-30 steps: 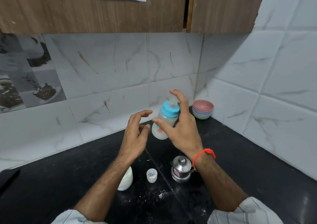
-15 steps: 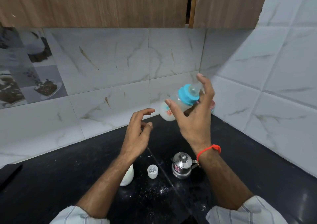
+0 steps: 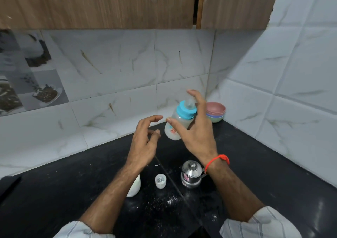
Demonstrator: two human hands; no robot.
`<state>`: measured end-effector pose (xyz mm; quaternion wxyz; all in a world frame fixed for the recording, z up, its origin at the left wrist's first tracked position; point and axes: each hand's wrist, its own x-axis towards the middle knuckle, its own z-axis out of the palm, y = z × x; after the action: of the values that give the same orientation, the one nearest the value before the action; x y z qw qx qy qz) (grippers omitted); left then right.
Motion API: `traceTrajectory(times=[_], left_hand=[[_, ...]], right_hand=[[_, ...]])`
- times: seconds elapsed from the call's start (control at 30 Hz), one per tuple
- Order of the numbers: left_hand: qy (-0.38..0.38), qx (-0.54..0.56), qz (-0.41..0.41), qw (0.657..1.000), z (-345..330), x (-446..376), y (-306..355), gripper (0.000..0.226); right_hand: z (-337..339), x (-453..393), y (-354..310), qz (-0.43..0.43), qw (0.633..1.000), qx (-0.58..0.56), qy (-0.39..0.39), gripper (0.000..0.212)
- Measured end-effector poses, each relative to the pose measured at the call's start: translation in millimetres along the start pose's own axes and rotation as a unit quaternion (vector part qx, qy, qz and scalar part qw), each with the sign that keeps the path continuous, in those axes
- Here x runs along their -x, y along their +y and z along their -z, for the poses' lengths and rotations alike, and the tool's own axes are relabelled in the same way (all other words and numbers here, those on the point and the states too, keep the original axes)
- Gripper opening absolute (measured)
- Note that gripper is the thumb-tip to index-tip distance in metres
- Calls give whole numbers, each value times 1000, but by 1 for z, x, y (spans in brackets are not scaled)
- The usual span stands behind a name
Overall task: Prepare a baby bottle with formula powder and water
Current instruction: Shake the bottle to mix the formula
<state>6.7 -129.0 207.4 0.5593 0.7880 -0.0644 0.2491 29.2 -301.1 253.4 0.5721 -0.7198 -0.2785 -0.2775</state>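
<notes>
Two hands hover above a black desk (image 3: 273, 174): the right hand (image 3: 196, 132) grips a tilted, blue-collared bottle (image 3: 179, 121) in mid-air, the left hand (image 3: 144, 142) loosely curled and empty beside it, a steel pot (image 3: 191, 174) below.

Both your forearms are bare, sleeves pushed up close to the elbows. The left sleeve (image 3: 80, 229) and right sleeve (image 3: 255, 225) look like the same light, off-white fabric with thin darker stripes running through it, bunched into loose folds at the cuff. On your right wrist you've got a thin red-orange thread bracelet (image 3: 217, 160), with a small knot sticking out on the outer side.
</notes>
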Motion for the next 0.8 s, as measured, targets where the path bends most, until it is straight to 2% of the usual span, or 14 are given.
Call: traceTrajectory(times=[0.1, 0.13, 0.17, 0.23, 0.27, 0.3, 0.4, 0.43, 0.53, 0.57, 0.67, 0.73, 0.77, 0.8], left_hand=[[-2, -1, 3, 1000, 0, 1, 0, 45], [-4, -3, 4, 1000, 0, 2, 0, 45], [-4, -3, 2, 1000, 0, 2, 0, 45], [-2, -1, 2, 1000, 0, 2, 0, 44], [-3, 0, 4, 1000, 0, 2, 0, 44], [-3, 2, 2, 1000, 0, 2, 0, 43], [-1, 5, -1, 1000, 0, 3, 0, 43], [-4, 5, 0, 1000, -1, 3, 0, 43], [-7, 6, -1, 1000, -1, 3, 1, 43], [-6, 6, -1, 1000, -1, 3, 1, 43], [0, 10, -2, 1000, 0, 4, -1, 46], [-5, 6, 5, 1000, -2, 5, -1, 46], [-6, 7, 4, 1000, -2, 4, -1, 46], [-5, 7, 2, 1000, -3, 4, -1, 46]], right_hand=[[0, -5, -6, 79, 991, -19, 108, 84], [1, -5, -4, 95, 989, -11, 117, 84], [1, -5, -3, 85, 992, -2, 97, 81], [0, -1, -3, 12, 1000, 18, -18, 79], [0, 2, -2, -10, 999, 22, -48, 82], [-1, 5, -3, -12, 999, 14, -37, 83], [-4, 6, -3, 43, 996, -30, 77, 84], [-4, 5, -1, 53, 995, -24, 79, 84], [-3, 7, -1, 2, 998, 18, -58, 82], [-3, 8, -3, -2, 998, 18, -58, 82], [-3, 2, -8, 44, 992, -58, 100, 85], [-3, 0, -7, 58, 984, -84, 146, 84], [-2, 0, -6, 50, 990, -62, 119, 83], [-2, 1, -5, 33, 998, -21, 55, 81]])
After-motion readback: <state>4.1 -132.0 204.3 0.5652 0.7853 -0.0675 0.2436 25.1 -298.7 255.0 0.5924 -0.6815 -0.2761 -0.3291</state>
